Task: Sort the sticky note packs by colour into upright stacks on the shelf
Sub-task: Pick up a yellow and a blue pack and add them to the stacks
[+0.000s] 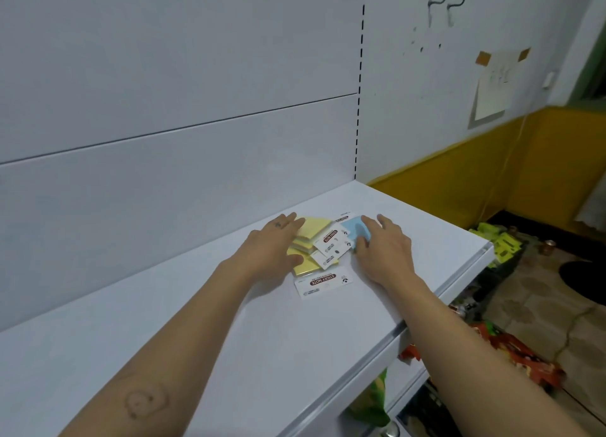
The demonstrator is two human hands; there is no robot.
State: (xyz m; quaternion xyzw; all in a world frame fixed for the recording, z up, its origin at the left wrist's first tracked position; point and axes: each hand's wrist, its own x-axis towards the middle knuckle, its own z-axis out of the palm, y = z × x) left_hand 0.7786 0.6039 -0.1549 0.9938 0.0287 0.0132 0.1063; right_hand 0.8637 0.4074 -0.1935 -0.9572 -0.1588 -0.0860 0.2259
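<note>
A loose heap of sticky note packs lies flat on the white shelf near its right end. Yellow packs are on the left of the heap, a blue pack on the right, and white "STICKY NOTE" header cards show between them. Another pack with a white header lies nearest me. My left hand rests flat on the yellow packs, fingers straight. My right hand lies over the blue pack, fingers on top and thumb at its near edge.
The shelf's white back panel rises right behind the heap. The shelf's front edge runs diagonally at the right. Below it are green and red packets on lower shelves and the floor.
</note>
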